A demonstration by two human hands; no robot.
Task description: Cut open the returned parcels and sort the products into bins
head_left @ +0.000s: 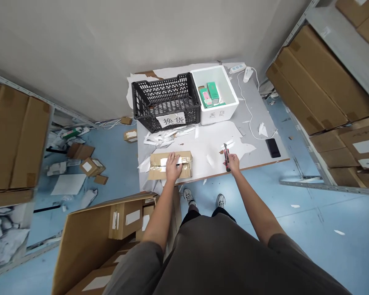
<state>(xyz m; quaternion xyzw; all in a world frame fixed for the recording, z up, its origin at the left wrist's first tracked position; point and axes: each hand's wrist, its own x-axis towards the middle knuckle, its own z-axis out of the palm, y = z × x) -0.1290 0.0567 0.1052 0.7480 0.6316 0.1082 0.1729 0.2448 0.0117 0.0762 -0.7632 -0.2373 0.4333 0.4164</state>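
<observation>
My left hand point(173, 167) lies on top of a taped cardboard box point(187, 163), fingers spread over its white label. The box sits at the front left of the table, and a dark gap shows along its top by my fingers. In my right hand point(233, 163) is a black and red utility knife point(226, 157), held upright above the table's front edge, apart from the box. Whether its blade is out is too small to tell.
Behind the box stand a black plastic crate point(166, 108) and a white foam box point(233, 100) holding green cartons point(213, 91). Paper scraps point(160, 138) litter the table point(203, 157). A phone point(273, 148) lies at right. A large open carton point(80, 241) of boxes stands at lower left.
</observation>
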